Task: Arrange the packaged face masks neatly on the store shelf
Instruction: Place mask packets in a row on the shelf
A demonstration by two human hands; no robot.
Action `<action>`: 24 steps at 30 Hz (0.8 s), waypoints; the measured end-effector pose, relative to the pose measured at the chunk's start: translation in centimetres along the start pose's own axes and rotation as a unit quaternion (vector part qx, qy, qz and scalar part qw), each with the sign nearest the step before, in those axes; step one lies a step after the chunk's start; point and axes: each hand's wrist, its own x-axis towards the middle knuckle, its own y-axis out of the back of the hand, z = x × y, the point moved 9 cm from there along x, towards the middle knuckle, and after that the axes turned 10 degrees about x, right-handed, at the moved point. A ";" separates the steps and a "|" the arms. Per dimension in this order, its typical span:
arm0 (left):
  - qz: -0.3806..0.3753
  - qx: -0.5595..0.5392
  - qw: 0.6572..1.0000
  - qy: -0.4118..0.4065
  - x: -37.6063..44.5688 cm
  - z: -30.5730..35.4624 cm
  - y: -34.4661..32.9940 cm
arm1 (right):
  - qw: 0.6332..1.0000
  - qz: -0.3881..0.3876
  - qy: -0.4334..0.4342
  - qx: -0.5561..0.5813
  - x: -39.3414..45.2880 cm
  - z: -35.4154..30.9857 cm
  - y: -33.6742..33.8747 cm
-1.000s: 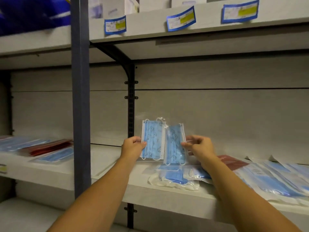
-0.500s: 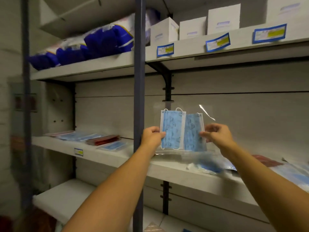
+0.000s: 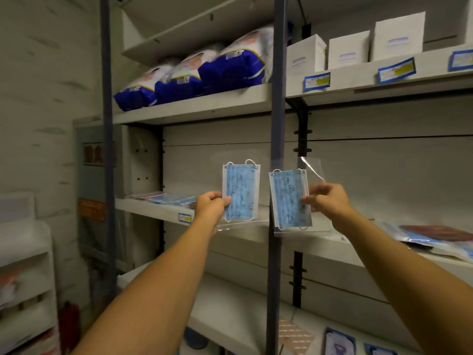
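**Two mask packs up in the air, shelf only part sorted**

Left hand pinches one packaged face mask by its left edge, held upright in front of the shelf back panel. Right hand pinches a second mask pack by its right edge, also upright, tilted a little. The two packs sit side by side, apart, with the blue upright post between them from where I stand. Neither pack touches the shelf.

Middle shelf: a short row of flat packs lies at the far left. At the right end a loose heap of mask packs, blue and dark red, overlapping and skewed.

Judgement: early to midway. The two held packs are still to be placed, and the right-hand heap looks unsorted.
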 end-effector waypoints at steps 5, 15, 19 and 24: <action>0.038 0.008 0.999 0.013 0.2 -0.7 7.4 | 1.000 0.002 -0.018 0.014 -1.7 0.1 -5.7; 0.061 0.041 0.997 0.017 1.5 -3.1 15.9 | 1.000 -0.012 -0.015 0.004 -1.9 0.4 -14.5; 0.060 0.034 0.998 0.010 3.6 -3.5 17.4 | 0.999 -0.019 -0.031 0.036 -0.5 1.3 -17.0; 0.045 0.049 0.998 0.005 7.8 -4.6 17.3 | 0.997 -0.026 -0.048 0.063 2.0 3.4 -20.0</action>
